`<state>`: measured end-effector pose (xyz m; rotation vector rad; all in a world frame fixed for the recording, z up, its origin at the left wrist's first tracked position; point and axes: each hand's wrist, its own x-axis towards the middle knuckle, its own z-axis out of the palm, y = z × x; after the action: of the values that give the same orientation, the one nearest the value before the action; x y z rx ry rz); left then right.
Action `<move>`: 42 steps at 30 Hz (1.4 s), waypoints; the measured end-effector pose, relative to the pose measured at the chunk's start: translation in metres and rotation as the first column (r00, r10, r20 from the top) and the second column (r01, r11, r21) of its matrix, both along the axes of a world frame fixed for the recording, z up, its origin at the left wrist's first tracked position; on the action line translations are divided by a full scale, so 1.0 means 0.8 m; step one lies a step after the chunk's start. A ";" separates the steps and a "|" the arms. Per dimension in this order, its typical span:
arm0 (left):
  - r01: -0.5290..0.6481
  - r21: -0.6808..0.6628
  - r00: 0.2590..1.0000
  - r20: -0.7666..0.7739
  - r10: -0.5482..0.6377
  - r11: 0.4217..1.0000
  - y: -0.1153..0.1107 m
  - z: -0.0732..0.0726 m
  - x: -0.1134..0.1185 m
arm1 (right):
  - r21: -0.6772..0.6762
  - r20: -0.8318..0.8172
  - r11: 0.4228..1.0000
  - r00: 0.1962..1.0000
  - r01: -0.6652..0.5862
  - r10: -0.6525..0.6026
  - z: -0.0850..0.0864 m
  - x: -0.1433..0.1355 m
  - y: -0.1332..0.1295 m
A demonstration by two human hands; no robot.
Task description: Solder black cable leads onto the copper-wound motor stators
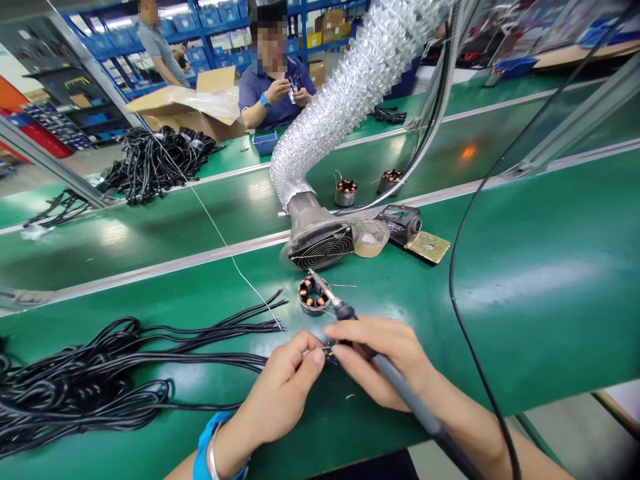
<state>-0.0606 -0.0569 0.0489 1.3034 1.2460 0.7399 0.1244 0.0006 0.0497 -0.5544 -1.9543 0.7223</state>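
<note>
My right hand point(387, 357) is closed round a soldering iron point(345, 310). Its metal tip points up and left, over a small motor stator point(314, 309) with copper windings. My left hand point(287, 380) pinches a thin wire end point(327, 353) between thumb and forefinger, close to my right fingertips. Small coloured wire ends show there, partly hidden by the fingers. A bundle of black cables point(200, 360) lies to the left, with some passing behind my left hand. One thin pale wire point(240, 270) hangs slantwise down towards that hand.
A fume extractor nozzle point(325, 250) on a silver duct point(340, 87) stands just behind the stator. Right of it are a tape roll point(371, 240) and an iron stand point(400, 223) with a sponge point(429, 245). Two stators point(346, 195) sit farther back. A co-worker point(275, 80) faces me.
</note>
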 end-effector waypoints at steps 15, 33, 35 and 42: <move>0.085 0.069 0.980 -0.188 -0.070 0.994 -0.003 0.012 -0.004 | 0.015 0.167 0.994 0.981 -0.106 0.102 0.002 -0.006 -0.003; -0.073 -0.142 0.992 0.092 0.087 0.987 0.007 -0.005 0.000 | 0.060 0.178 0.998 0.984 0.013 -0.024 -0.004 0.017 -0.017; -0.095 -0.152 0.989 0.097 0.111 0.984 0.006 -0.006 0.002 | 0.011 0.112 0.999 0.993 0.037 -0.038 -0.008 0.014 -0.018; -0.158 -0.054 0.987 0.025 0.159 0.986 0.004 -0.012 0.006 | 0.126 0.106 0.991 0.992 0.048 -0.062 -0.021 0.000 -0.005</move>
<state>-0.0558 -0.0540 0.0395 1.1570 1.3475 0.8314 0.1246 -0.0038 0.0332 -0.5802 -2.0615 0.5418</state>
